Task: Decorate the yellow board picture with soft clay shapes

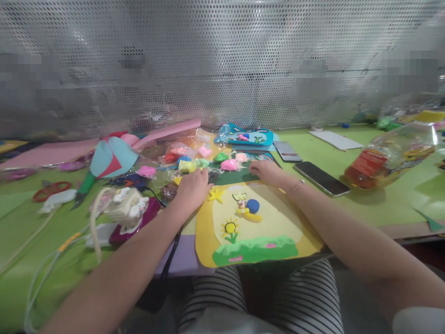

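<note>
A yellow craft board [205,232] lies at the table's near edge, with a clay sun [216,194], a blue-shelled snail [249,208], a sunflower [230,228] and a green grass strip [255,249] on it. My left hand [192,188] rests at the board's far left corner, fingers curled down beside the sun and a yellow-green clay lump [187,166]. My right hand [266,170] lies palm down on a dark green sheet [231,176] just past the board; its fingers are blurred.
Several small clay lumps in plastic bags [194,153] lie behind the hands. Scissors [85,185], red rings [50,189], a pink case with a charm [127,211] and cables sit left. Two phones [321,178] and a clear bag [392,155] lie right. A perforated metal screen [222,60] backs the table.
</note>
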A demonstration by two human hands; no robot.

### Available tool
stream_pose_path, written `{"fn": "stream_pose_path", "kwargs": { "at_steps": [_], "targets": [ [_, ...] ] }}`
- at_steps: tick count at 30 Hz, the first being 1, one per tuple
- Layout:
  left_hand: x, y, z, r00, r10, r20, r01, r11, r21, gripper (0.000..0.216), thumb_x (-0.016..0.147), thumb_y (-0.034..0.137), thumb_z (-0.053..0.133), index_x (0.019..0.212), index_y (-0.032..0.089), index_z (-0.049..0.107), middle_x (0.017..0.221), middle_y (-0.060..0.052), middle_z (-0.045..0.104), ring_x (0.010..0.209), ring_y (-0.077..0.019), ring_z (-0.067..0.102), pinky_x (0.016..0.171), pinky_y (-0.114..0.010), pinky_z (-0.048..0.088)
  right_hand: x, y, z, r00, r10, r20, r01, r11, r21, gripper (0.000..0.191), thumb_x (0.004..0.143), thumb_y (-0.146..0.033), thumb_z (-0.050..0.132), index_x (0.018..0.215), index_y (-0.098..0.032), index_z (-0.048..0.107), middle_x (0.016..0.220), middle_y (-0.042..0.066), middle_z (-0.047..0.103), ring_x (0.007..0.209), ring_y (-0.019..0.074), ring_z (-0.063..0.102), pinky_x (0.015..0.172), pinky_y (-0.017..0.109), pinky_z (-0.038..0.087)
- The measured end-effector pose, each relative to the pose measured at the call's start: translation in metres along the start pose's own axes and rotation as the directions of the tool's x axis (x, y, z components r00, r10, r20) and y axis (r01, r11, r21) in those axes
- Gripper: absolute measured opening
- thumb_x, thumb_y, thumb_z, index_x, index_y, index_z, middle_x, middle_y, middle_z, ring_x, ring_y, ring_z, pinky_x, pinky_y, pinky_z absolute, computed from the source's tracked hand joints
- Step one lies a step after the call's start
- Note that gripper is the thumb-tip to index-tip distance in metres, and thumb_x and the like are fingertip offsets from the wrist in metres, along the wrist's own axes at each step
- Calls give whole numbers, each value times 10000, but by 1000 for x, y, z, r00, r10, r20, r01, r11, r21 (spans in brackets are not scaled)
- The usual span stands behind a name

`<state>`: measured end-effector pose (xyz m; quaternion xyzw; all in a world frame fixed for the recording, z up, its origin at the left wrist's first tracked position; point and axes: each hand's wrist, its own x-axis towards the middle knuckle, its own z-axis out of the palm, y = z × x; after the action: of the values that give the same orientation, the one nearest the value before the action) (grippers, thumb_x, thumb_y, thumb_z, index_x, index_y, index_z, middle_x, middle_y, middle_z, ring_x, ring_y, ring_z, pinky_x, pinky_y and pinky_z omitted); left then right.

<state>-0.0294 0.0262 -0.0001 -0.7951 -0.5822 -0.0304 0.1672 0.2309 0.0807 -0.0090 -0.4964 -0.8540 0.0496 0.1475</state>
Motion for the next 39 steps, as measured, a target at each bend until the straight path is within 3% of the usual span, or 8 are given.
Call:
{"fn": "stream_pose_path", "kwargs": {
  "at_steps": [4,11,17,23,29,34,39],
  "targets": [
    [2,1,9,999,-1,42,2,1000,-25,247,889,285,418,1041,106,497,954,-162,640,908,-288,622,702,-352,465,3,-2,10,1000,8,-4,-9,995,-100,213,908,-148,360,912,-143,574,918,114,641,778,178,563,617,259,331],
    [2,-2,12,998,-40,53,44,996,-72,284,919,228,292,1063,67,477,912,-172,642,869,-281,641,679,-344,459,0,-4,17,999,-20,34,26,986,-165,172,880,-128,370,894,-148,540,853,105,627,700,185,544,548,274,254],
    [0,-1,11,997,-78,26,79,994,-69,297,928,228,263,1102,68,441,1024,-185,579,863,-256,639,638,-310,450,-1,-8,13,998,-45,45,52,985,-165,170,874,-109,376,904,-144,539,864,104,630,744,184,562,571,273,283],
    [-1,-3,7,989,-150,14,150,989,14,295,909,238,318,1091,52,456,999,-183,568,824,-265,638,665,-335,451,-3,-13,3,993,-106,48,113,980,-163,193,912,-158,371,906,-156,564,913,84,632,766,173,572,575,262,291],
    [0,-4,5,984,-179,-24,180,983,45,267,887,210,341,1062,58,473,955,-173,590,854,-290,628,755,-389,446,-4,-5,-7,983,-183,-32,169,954,-249,200,930,-173,389,996,-164,577,1021,91,623,820,170,578,606,256,303],
    [2,-1,3,986,-144,-85,148,988,34,264,833,107,335,1042,64,490,942,-175,597,891,-299,606,745,-387,443,1,7,-11,963,-85,-256,-14,931,-364,248,961,-238,351,1046,-170,573,1043,84,620,688,165,572,514,285,246],
    [8,3,6,991,-47,-125,23,981,-191,341,845,133,337,1151,76,476,1082,-176,587,1020,-273,559,851,-383,429,2,9,-13,917,-173,-359,-4,897,-441,257,945,-210,375,1075,-186,595,1018,69,648,670,172,576,508,290,256]
  ]
}}
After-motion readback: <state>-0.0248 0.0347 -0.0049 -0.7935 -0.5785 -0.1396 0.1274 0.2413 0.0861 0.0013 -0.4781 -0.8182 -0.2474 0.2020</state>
